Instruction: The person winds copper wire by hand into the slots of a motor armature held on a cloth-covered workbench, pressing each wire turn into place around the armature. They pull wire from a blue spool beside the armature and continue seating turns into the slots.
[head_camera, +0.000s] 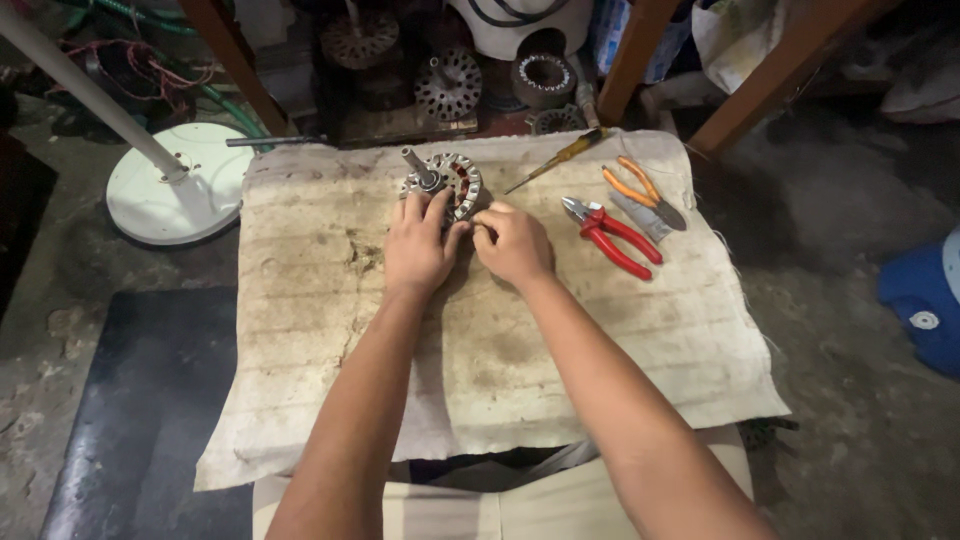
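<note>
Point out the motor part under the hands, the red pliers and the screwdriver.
motor part (452, 180), head view, on its metal ring with copper windings.
red pliers (618, 240), head view, on the red handles.
screwdriver (570, 152), head view, on the yellowish handle.

Perhaps a blue-and-white package (612, 35) at the top edge, behind the wooden leg (640, 55).

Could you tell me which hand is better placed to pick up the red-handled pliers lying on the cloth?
Probably the right hand: it lies closest to the red-handled pliers, while the left hand rests on the round metal motor stator.
</note>
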